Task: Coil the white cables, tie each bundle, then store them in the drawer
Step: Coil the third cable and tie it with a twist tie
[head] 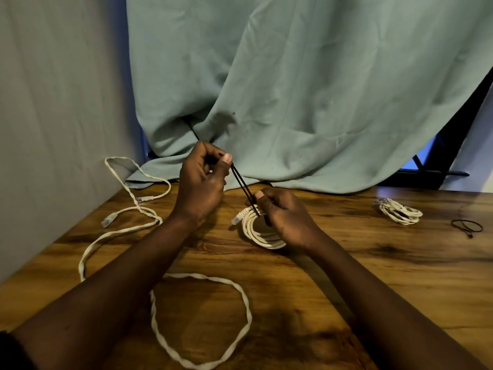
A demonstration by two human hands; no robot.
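Centre of the frame, just above the brown wooden table, my right hand grips the small coiled bundle of white network cable and pins a thin black elastic tie against it. My left hand pinches the tie's other end, drawing it taut towards the upper left. I judge the coil to be light and springy, so I should clamp across all its turns beside the tie. A long loose twisted white cable sprawls over the left and lower frame beneath my forearms and may snag. Well apart at right lie a second coiled white bundle and a spare black loop. No drawer shows.
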